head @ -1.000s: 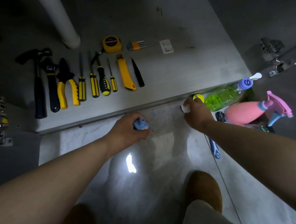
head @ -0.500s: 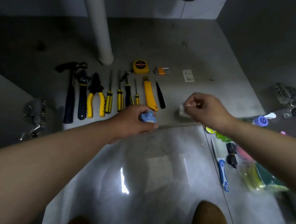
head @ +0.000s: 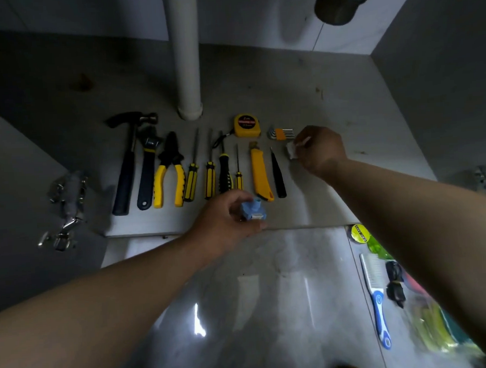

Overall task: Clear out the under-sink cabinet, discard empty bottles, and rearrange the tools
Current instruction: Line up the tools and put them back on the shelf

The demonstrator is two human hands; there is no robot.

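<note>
One row, handles toward 6 o'clock: hammer (head: 125,173), wrench (head: 148,172), pliers (head: 169,170), four screwdrivers (head: 191,181), yellow utility knife (head: 260,173), tweezers (head: 278,175). Tape measure (head: 246,124) and hex keys (head: 281,133) lie at 12 o'clock of knife and tweezers. Left hand (head: 224,221) grips a blue part (head: 254,210) at the row's 6 o'clock; right hand (head: 320,148) pinches a white piece (head: 290,151) at its 3 o'clock.

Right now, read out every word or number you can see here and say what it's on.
"2m": yellow tape measure face, as best it reads.
Red band on that face: too blurred to read.
Yellow roll on the floor: lettering too small to read.
Blue piece in the left hand, white scrap in the right hand: no text shows.
</note>
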